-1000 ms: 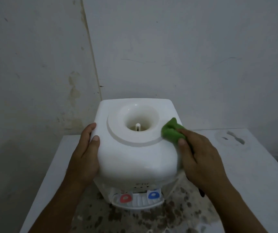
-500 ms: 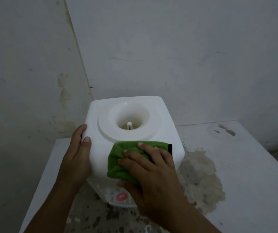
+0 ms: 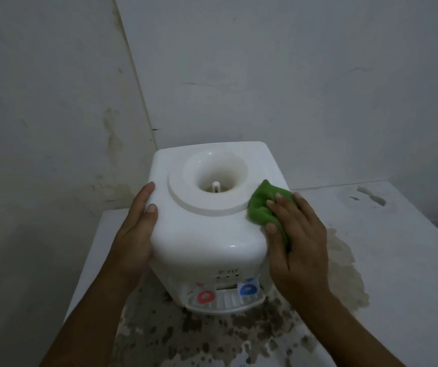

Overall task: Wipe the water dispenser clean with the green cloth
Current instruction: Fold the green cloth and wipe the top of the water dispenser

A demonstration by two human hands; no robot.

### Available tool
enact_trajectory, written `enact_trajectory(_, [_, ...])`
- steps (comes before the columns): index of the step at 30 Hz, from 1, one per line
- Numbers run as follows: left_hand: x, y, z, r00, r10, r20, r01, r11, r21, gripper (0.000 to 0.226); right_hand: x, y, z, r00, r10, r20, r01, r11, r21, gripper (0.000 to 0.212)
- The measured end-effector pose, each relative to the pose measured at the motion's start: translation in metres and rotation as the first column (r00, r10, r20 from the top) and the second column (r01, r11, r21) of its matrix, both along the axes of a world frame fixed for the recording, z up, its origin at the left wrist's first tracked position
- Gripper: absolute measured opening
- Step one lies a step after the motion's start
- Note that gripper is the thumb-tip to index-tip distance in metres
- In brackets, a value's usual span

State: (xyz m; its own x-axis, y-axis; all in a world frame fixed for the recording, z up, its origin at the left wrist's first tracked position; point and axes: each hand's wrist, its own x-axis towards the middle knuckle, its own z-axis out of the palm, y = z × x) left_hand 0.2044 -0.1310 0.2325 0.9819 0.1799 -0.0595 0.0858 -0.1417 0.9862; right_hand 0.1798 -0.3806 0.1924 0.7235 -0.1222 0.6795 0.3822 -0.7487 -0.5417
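Observation:
A white tabletop water dispenser (image 3: 204, 234) stands in the middle, its round bottle well open at the top and a red and a blue tap at its front. My left hand (image 3: 135, 231) rests flat against its left side, thumb on the top edge. My right hand (image 3: 298, 242) presses the bunched green cloth (image 3: 261, 205) onto the top right corner with straight fingers; part of the cloth is hidden under the palm.
The dispenser stands on a white table (image 3: 397, 247) with dark mottled stains in front and a pale stain patch (image 3: 345, 271) to the right. Bare walls meet in a corner close behind. A chipped mark (image 3: 371, 198) lies at the table's back right.
My right hand slid the green cloth from the dispenser's front top edge back to its top right corner. My left hand stayed on the left side.

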Motion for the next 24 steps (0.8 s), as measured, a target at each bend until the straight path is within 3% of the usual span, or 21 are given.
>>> enact_trajectory(4, [0.000,0.008,-0.001,0.999,-0.034,-0.024,0.030,0.987,-0.157,0.033,-0.026,0.037,-0.014,0.996,0.000,0.085,0.013,0.988,-0.154,0.037])
enact_trajectory(6, [0.003,0.010,-0.001,0.997,-0.067,-0.026,0.058,0.964,-0.260,0.047,-0.033,0.059,-0.013,0.996,0.012,0.087,0.010,0.968,-0.251,0.037])
enact_trajectory(8, [0.002,0.012,-0.001,0.995,-0.099,-0.029,0.086,0.950,-0.301,0.062,-0.034,0.080,-0.003,0.999,0.031,0.040,-0.015,0.935,-0.353,0.036])
enact_trajectory(11, [0.003,0.013,0.000,0.996,-0.089,-0.020,0.078,0.948,-0.309,0.063,-0.027,0.108,0.020,0.992,0.061,-0.115,-0.106,0.887,-0.449,0.038])
enact_trajectory(14, [0.003,0.013,0.001,0.998,-0.056,-0.029,0.046,0.958,-0.284,0.060,-0.023,0.112,0.028,0.985,0.067,-0.160,-0.137,0.865,-0.483,0.040])
enact_trajectory(17, [-0.003,0.008,0.003,0.999,-0.049,-0.005,0.049,0.999,-0.020,0.043,-0.028,0.089,0.016,0.993,0.060,-0.104,-0.101,0.885,-0.454,0.039])
enact_trajectory(19, [-0.005,0.006,0.006,0.998,-0.062,0.021,0.060,0.992,0.110,0.043,-0.032,0.069,0.005,0.998,0.014,-0.067,-0.039,0.924,-0.381,0.041])
enact_trajectory(24, [-0.004,0.007,0.010,0.998,-0.068,0.005,0.065,0.976,0.207,0.046,-0.023,0.030,-0.005,0.988,-0.085,-0.127,0.088,0.996,0.020,0.045])
